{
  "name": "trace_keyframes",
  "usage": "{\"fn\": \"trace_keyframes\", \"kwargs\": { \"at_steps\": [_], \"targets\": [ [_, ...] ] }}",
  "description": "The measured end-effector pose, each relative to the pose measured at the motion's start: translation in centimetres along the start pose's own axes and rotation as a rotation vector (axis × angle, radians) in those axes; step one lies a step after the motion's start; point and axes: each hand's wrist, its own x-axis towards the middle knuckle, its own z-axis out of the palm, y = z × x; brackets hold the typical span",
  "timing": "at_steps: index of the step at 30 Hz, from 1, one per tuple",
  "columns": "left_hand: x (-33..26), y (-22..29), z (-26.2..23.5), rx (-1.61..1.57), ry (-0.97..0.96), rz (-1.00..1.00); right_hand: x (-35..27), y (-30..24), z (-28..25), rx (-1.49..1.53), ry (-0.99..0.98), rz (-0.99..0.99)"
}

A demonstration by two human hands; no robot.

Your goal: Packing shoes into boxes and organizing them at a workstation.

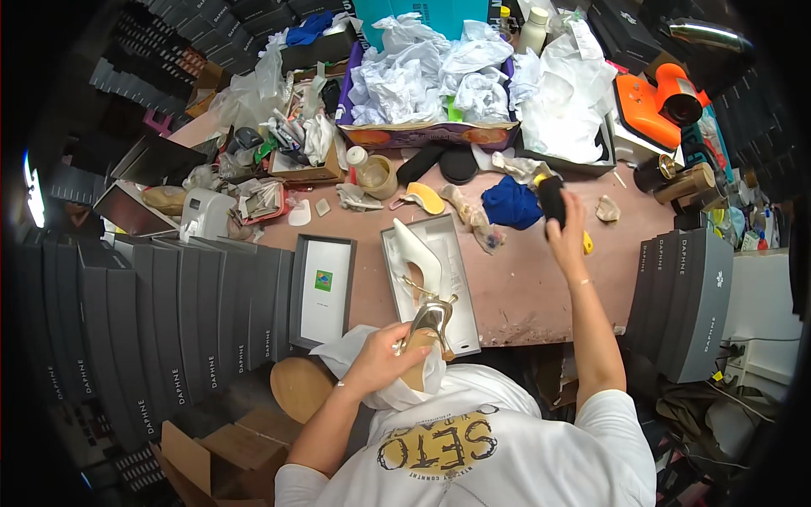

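Near the table's front edge my left hand (pixel 378 362) is closed around a high-heeled shoe (pixel 432 319) with a shiny gold heel. White tissue paper (pixel 342 346) lies around that hand and the shoe. Just beyond it a white pointed-toe shoe (pixel 417 253) rests in an open grey shoebox (pixel 460 317). My right hand (pixel 571 230) is stretched out to the right side of the table, its fingers closed on a black oblong pad or brush (pixel 552 200). A crumpled blue cloth (pixel 510 203) lies just left of it, and something yellow (pixel 588 243) shows beside the wrist.
The grey box lid (pixel 325 291) lies left of the shoebox. Stacked grey shoeboxes line both sides (pixel 190 325) (pixel 688 304). Behind are a purple carton (pixel 427 135) of crumpled tissue, a bottle (pixel 372 173), a yellow-orange pad (pixel 422 198) and an orange device (pixel 650 110).
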Motion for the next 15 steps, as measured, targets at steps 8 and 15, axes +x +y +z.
{"fn": "trace_keyframes", "kwargs": {
  "at_steps": [8,15],
  "targets": [
    [0.8,-0.7,-1.5,-0.178,-0.137,0.001,-3.9,-13.4,-2.5,-0.024,-0.323,-0.589],
    [0.3,-3.0,-5.4,-0.439,-0.149,-0.017,-7.7,-15.0,1.1,0.111,-0.456,-0.283]
  ]
}}
